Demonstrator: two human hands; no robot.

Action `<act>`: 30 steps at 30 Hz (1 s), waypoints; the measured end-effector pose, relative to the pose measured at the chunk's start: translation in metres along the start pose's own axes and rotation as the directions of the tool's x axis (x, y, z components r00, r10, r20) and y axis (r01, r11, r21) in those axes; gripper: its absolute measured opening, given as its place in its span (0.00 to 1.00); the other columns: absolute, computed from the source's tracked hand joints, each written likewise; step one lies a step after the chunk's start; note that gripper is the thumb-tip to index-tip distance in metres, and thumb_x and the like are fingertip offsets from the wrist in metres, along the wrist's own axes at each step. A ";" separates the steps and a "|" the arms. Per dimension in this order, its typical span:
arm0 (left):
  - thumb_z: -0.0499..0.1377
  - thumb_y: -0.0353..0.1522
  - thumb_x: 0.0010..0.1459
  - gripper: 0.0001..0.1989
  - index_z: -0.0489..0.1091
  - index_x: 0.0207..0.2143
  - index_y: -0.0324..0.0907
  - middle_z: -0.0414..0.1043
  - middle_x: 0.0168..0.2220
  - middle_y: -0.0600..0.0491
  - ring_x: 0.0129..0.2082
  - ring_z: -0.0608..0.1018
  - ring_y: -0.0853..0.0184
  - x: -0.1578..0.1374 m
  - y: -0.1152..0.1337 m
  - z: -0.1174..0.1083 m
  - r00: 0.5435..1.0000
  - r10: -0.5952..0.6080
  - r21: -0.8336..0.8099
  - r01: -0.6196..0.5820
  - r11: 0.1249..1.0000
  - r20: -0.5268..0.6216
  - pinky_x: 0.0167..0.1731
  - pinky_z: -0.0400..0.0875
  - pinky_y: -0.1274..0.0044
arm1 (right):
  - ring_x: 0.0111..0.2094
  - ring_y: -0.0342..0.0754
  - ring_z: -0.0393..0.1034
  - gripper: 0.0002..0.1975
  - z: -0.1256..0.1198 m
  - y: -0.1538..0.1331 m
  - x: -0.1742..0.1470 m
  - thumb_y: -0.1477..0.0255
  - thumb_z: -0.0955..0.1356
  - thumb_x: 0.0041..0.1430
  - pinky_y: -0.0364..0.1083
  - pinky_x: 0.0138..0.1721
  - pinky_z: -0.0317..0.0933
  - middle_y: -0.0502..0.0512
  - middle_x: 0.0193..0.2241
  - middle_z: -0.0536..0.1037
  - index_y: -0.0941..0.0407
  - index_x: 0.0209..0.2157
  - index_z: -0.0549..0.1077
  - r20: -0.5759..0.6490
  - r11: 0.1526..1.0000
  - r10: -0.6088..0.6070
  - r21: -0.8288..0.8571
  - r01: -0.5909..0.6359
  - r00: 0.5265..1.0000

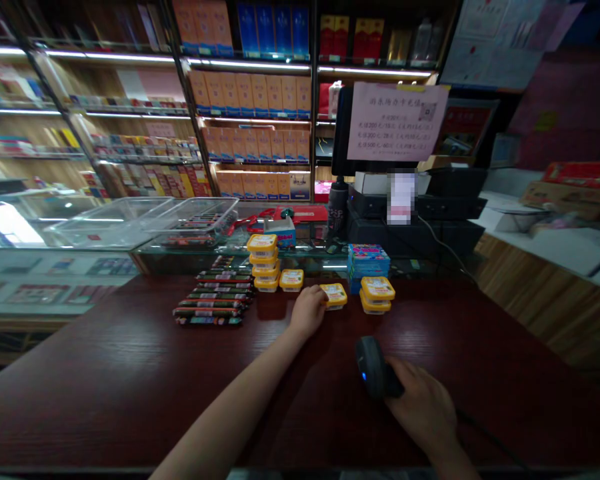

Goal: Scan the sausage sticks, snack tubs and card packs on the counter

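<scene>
My right hand (423, 403) is wrapped round the handle of a black barcode scanner (371, 367), which shows a small blue light. Its cord trails off to the lower right. Farther up the counter, my left hand (309, 311) has its fingers closed on the left edge of a small yellow-lidded plastic tub (335, 295). Left of that hand stand a single tub (291, 280) and a stack of several matching tubs (263, 262). Two more stacked tubs (377, 294) sit to the right, in front of a pile of blue packets (368, 261).
Several dark stick-shaped packs (213, 303) lie in a row on the dark red counter (130, 373). Behind stand clear plastic bins (195, 215), an open blue box (280, 233) and a monitor with a pink notice (397, 121). Stocked shelves (250, 120) line the back wall.
</scene>
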State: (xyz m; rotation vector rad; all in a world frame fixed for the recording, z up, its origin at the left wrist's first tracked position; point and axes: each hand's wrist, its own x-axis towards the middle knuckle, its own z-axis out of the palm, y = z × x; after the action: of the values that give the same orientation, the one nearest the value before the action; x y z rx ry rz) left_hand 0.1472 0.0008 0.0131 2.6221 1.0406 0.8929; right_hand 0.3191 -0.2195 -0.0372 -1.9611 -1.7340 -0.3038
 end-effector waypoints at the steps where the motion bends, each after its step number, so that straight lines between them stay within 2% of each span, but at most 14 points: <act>1: 0.57 0.22 0.50 0.07 0.71 0.30 0.41 0.70 0.36 0.50 0.39 0.71 0.65 -0.001 0.002 0.004 1.000 0.014 -0.012 -0.014 1.000 0.009 0.41 0.67 0.74 | 0.38 0.50 0.73 0.16 0.000 0.000 0.000 0.75 0.65 0.51 0.47 0.42 0.60 0.53 0.38 0.79 0.52 0.43 0.70 0.002 1.000 0.003 0.003 -0.003 1.000; 9: 0.56 0.24 0.52 0.07 0.70 0.32 0.42 0.70 0.37 0.50 0.40 0.70 0.64 -0.006 0.023 0.017 0.995 0.086 -0.034 -0.084 0.996 0.057 0.41 0.67 0.73 | 0.38 0.49 0.73 0.17 -0.003 -0.002 0.002 0.75 0.64 0.51 0.47 0.40 0.61 0.52 0.38 0.79 0.53 0.44 0.70 0.031 1.000 0.026 -0.006 -0.026 0.999; 14: 0.56 0.25 0.54 0.06 0.70 0.33 0.42 0.70 0.38 0.50 0.41 0.70 0.64 -0.008 0.026 0.021 0.997 0.080 -0.066 -0.079 0.995 0.021 0.43 0.67 0.73 | 0.39 0.50 0.73 0.17 -0.004 -0.002 0.002 0.76 0.64 0.51 0.46 0.40 0.62 0.53 0.39 0.79 0.52 0.44 0.70 0.021 1.000 0.019 -0.018 -0.019 1.000; 18: 0.56 0.29 0.56 0.07 0.71 0.38 0.44 0.69 0.41 0.50 0.43 0.71 0.65 -0.012 0.022 0.017 0.988 0.149 -0.067 -0.147 0.987 0.031 0.44 0.67 0.74 | 0.37 0.49 0.73 0.16 -0.005 -0.002 0.002 0.75 0.64 0.51 0.46 0.38 0.62 0.52 0.37 0.79 0.52 0.43 0.71 0.030 1.000 0.014 -0.015 -0.013 0.999; 21: 0.54 0.31 0.59 0.07 0.71 0.39 0.45 0.69 0.41 0.50 0.42 0.70 0.64 -0.010 0.006 0.003 0.995 0.091 0.063 -0.089 0.994 -0.028 0.43 0.66 0.73 | 0.38 0.50 0.73 0.16 -0.005 -0.002 0.002 0.74 0.65 0.51 0.46 0.39 0.62 0.53 0.38 0.79 0.52 0.43 0.71 0.029 1.000 0.012 0.000 -0.012 1.000; 23: 0.53 0.30 0.59 0.08 0.71 0.37 0.44 0.70 0.41 0.48 0.43 0.69 0.61 -0.007 -0.011 -0.010 0.994 0.003 0.201 0.018 0.979 -0.107 0.43 0.65 0.71 | 0.39 0.50 0.73 0.16 -0.004 -0.001 0.001 0.74 0.65 0.51 0.47 0.40 0.62 0.53 0.39 0.79 0.52 0.43 0.71 0.023 1.000 0.016 0.001 -0.016 1.000; 26: 0.51 0.27 0.58 0.09 0.72 0.35 0.42 0.70 0.40 0.44 0.42 0.69 0.58 -0.001 -0.043 -0.031 0.976 -0.110 0.374 0.174 0.911 -0.188 0.42 0.64 0.68 | 0.39 0.50 0.73 0.17 -0.003 -0.001 0.001 0.76 0.63 0.50 0.47 0.40 0.63 0.53 0.40 0.79 0.52 0.43 0.71 0.015 1.000 0.007 0.000 -0.007 1.000; 30: 0.50 0.25 0.58 0.11 0.72 0.31 0.40 0.70 0.38 0.43 0.43 0.69 0.56 0.003 -0.071 -0.049 0.992 -0.102 0.501 0.123 0.857 -0.070 0.39 0.64 0.69 | 0.39 0.50 0.73 0.16 -0.002 0.000 0.000 0.76 0.64 0.51 0.47 0.40 0.63 0.53 0.40 0.79 0.52 0.43 0.71 0.000 1.000 -0.005 0.016 0.005 1.000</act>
State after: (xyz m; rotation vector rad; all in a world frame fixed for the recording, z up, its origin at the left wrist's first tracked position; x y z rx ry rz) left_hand 0.0801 0.0525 0.0271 2.9123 1.6128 0.7251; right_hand 0.3192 -0.2202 -0.0353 -1.9458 -1.7359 -0.2914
